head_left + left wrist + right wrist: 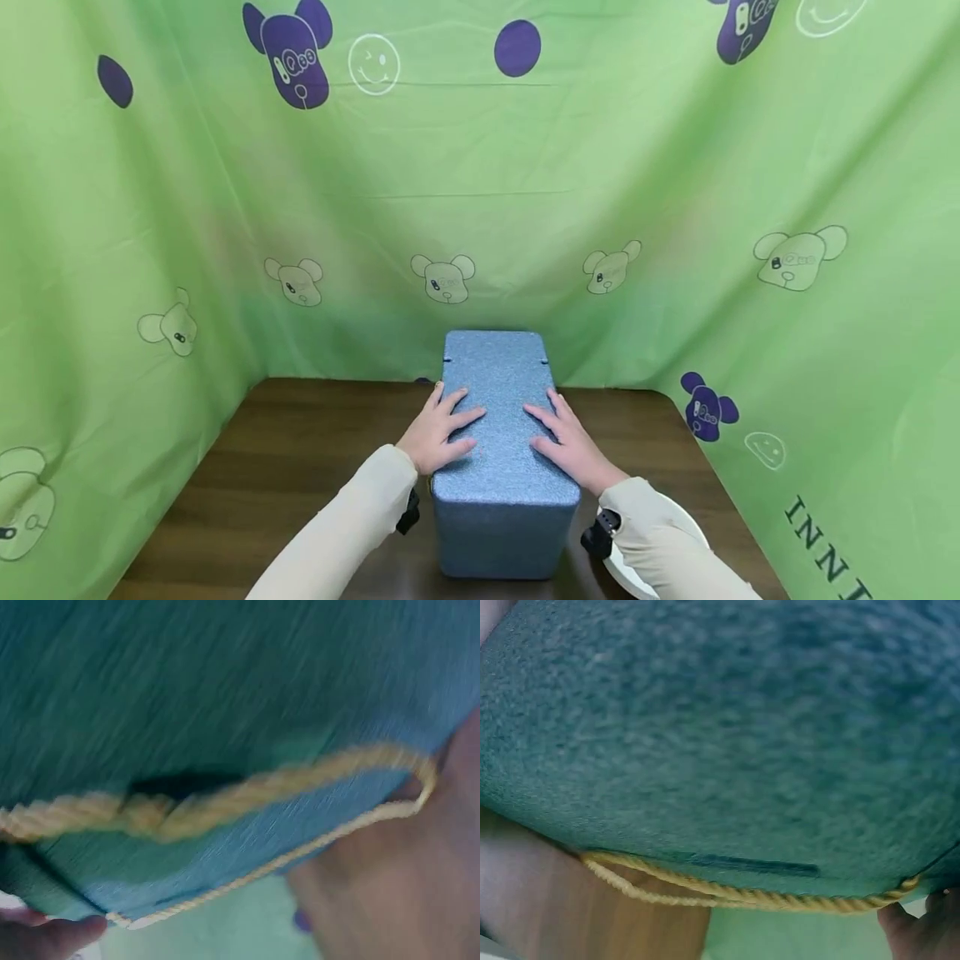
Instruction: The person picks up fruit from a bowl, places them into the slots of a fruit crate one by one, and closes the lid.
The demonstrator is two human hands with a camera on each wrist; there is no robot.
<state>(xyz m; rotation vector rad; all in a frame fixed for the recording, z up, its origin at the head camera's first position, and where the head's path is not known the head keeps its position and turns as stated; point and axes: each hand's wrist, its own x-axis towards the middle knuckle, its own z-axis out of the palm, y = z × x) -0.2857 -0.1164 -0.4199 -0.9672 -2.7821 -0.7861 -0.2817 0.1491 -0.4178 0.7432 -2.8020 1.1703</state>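
A long blue speckled foam box (pixel 495 375) stands on the table in the head view. My left hand (pixel 442 433) lies on its top near the left edge, fingers spread. Opposite, my right hand (pixel 572 443) rests at the right edge with its fingers spread over the top. In the left wrist view a knotted yellow rope (pixel 262 791) hangs in a loop along the box's side, with a fingertip beside one end. Another yellow rope (pixel 780 898) runs below a dark slot in the right wrist view, close to the right hand's fingers (pixel 926 930).
A round white dish (pixel 630 575) sits right of the box, partly covered by the right forearm. The brown wooden table (pixel 322 433) reaches green printed cloth (pixel 510 150) at the back and both sides.
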